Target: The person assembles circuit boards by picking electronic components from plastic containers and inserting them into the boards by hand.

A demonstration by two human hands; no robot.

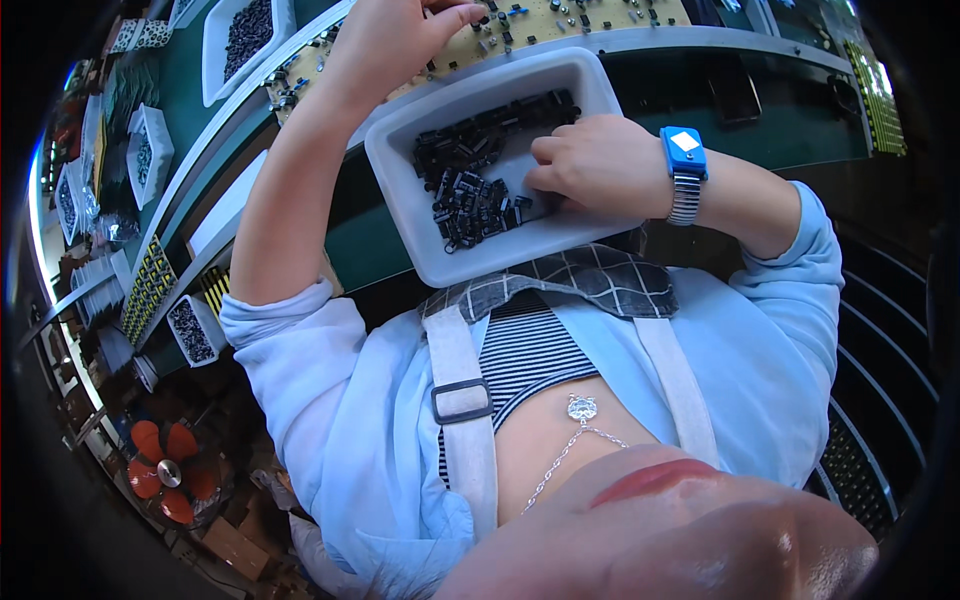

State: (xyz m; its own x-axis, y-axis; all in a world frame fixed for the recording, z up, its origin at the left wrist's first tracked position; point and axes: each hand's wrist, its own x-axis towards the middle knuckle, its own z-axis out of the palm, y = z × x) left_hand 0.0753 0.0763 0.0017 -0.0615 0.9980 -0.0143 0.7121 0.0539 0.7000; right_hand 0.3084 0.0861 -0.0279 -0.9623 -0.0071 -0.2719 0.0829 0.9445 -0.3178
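The right hand (605, 165) dips over the right edge of the white tray (480, 268), its fingers curled and their tips low against the tray floor; they hide whatever lies beneath, so I cannot tell whether it pinches a part or only rakes at them. The left hand (395, 40) is over the tan board (465, 42), thumb and fingers drawn together near the upper border of the view, and what they grasp, if anything, I cannot tell. The black components (470, 205) lie in the tray in 2 heaps: 1 stretches along the far edge, the other fills the near left corner, with bare floor between them and the right hand. Each piece looks like a small cylinder, likely light, stiff and smooth, apt to roll; any thin leads would bend easily, so the body seems the better place for a thumb-and-fingertip hold. Upright parts dot the board, whose near edge runs along a pale rail (680, 40). A blue wrist strap (684, 150) circles the right wrist. Beyond the tray's right edge, a dark flat object (735, 90) lies on the green counter (800, 140); past the board's left end sits a white bin (212, 60) of dark pieces, and at lower left stands an orange-bladed fan (170, 475).
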